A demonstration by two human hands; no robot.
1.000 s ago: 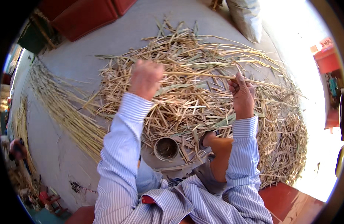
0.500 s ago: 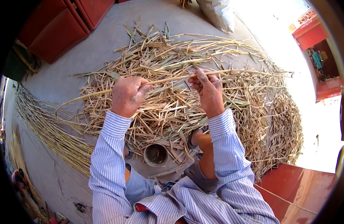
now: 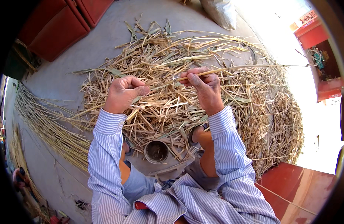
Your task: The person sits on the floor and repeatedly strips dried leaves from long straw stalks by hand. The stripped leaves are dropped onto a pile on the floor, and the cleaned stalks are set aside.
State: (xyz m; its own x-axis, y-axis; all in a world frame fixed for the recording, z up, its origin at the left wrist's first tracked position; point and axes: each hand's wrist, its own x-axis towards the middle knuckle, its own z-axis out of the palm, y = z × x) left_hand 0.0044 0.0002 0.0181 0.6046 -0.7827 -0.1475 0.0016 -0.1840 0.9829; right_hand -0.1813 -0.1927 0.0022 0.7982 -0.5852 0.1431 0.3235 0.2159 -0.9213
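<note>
My right hand (image 3: 205,87) pinches a long, thin dry stalk (image 3: 218,70) between thumb and fingers, above a heap of straw. From there the stalk runs out to the right and ends in a thin tip. To its left sits my left hand (image 3: 126,93), with thumb and forefinger pressed together. What those fingers hold, if anything, is lost against the straw behind. The heap of dry straw pieces and leaves (image 3: 160,108) spreads below both hands.
A round bowl with dark contents (image 3: 156,152) stands between my feet. Long thin stalks (image 3: 52,127) lie in a bundle at left. Red seats (image 3: 52,30) stand at the far left, a pale sack (image 3: 219,13) at the back. A curved dark blade-like piece (image 3: 253,55) lies by the heap's far edge.
The stalk has shifted right, and its long left part no longer stretches past my left hand. My left hand has turned, its thumb and forefinger now showing. My right hand has moved slightly left.
</note>
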